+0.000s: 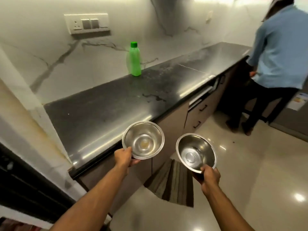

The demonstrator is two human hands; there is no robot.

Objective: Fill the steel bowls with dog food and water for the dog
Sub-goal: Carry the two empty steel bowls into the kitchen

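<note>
I hold two steel bowls in the air in front of a dark counter (100,114). My left hand (124,158) grips the near rim of the left steel bowl (143,140), which hangs over the counter's front edge; a small yellowish speck lies in its bottom. My right hand (210,176) grips the near rim of the right steel bowl (195,152), held over the floor and tilted toward me. That bowl holds nothing. No dog food or dog is in view.
A green plastic bottle (134,60) with a green cap stands at the back of the counter by the marble wall. A person in a blue shirt (280,50) stands at the far right end. Drawers (200,114) sit below the counter. A striped mat (175,182) lies on the glossy floor.
</note>
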